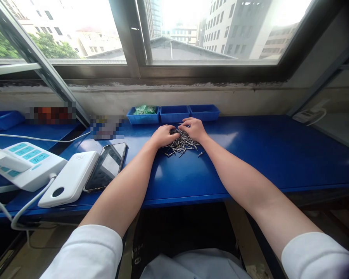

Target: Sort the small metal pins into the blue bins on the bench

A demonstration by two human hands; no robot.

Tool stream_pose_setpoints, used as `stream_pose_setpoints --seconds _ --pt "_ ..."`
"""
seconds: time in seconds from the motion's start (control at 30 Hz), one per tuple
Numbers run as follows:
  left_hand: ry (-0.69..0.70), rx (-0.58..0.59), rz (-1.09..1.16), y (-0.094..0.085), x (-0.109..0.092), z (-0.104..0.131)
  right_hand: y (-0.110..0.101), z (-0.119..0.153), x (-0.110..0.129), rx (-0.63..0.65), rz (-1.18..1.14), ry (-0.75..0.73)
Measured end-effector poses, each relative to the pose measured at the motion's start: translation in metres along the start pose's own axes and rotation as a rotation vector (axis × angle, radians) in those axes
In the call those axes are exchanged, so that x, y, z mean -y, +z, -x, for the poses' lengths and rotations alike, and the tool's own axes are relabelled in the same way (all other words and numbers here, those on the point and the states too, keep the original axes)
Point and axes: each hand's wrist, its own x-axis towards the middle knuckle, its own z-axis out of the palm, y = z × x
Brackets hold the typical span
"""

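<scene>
A loose pile of small metal blind rivets with thin stems lies on the blue tabletop. My left hand rests against the pile's left side, thumb and fingers apart and curved around its edge. From the right, my right hand reaches over the pile's far side, its fingers stretched out and touching the rivets. I see nothing gripped in either hand, though the fingertips are partly hidden among the rivets. One rivet lies apart, near my right wrist.
Three joined blue bins stand behind the pile; the left bin holds green-tinted plastic packets. To the left lie a phone, a white power bank and a power strip with cables. A window is behind the table.
</scene>
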Motion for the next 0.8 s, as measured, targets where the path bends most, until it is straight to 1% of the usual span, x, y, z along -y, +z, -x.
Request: stream_pose_setpoints --seconds 0.1,0.17,0.23,0.33,0.47,0.57,0.63,0.8 --pt "-0.02 -0.006 0.007 0.0 0.001 -0.001 -0.002 -0.002 0.002 -0.09 0.014 0.008" --pt "-0.013 -0.05 0.025 -0.001 0.001 -0.001 -0.004 -0.002 0.006 -0.126 -0.025 0.037" --pt "0.024 -0.124 0.068 -0.002 -0.002 0.0 -0.005 -0.002 0.012 -0.12 -0.119 0.073" --pt "0.091 -0.203 0.162 -0.004 -0.008 0.0 -0.002 -0.003 0.019 -0.066 -0.297 0.13" --pt "0.081 -0.275 0.236 -0.004 -0.012 -0.001 0.004 -0.005 0.02 -0.071 -0.443 0.17" --pt "0.073 -0.343 0.27 -0.003 -0.011 -0.002 0.005 -0.006 0.018 -0.082 -0.456 0.179" --pt "0.062 -0.365 0.27 -0.003 -0.01 -0.002 0.004 -0.005 0.018 -0.073 -0.442 0.173" --pt "-0.008 -0.339 0.193 -0.005 -0.007 -0.002 0.001 0.001 0.023 -0.083 -0.348 0.118"
